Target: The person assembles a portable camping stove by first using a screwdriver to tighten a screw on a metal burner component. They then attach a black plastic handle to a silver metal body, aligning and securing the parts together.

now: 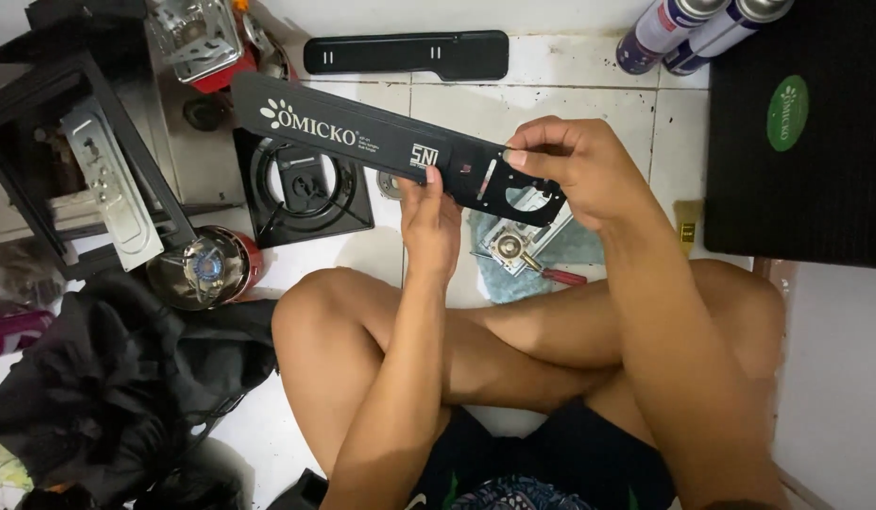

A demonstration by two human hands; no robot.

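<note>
Both hands grip a long black panel.
Left hand [428, 222] pinches the black panel [381, 146] from below; right hand [575, 170] clasps its cut-out end, white lettering at far end.

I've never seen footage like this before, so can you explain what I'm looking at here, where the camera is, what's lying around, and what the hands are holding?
There is one picture, taken by a camera worn on a person's head and looking down. The person sits cross-legged on a white tiled floor. No machine is at work, only two bare hands.

Both hands hold up a long flat black metal panel with white lettering and cut-outs at one end. The left hand grips its lower edge; the right hand pinches the cut-out end.

On the floor lie a square black burner plate, a second black panel strip, two gas canisters, a black carry case, a red-handled screwdriver on a blue cloth, and a black bag.
</note>
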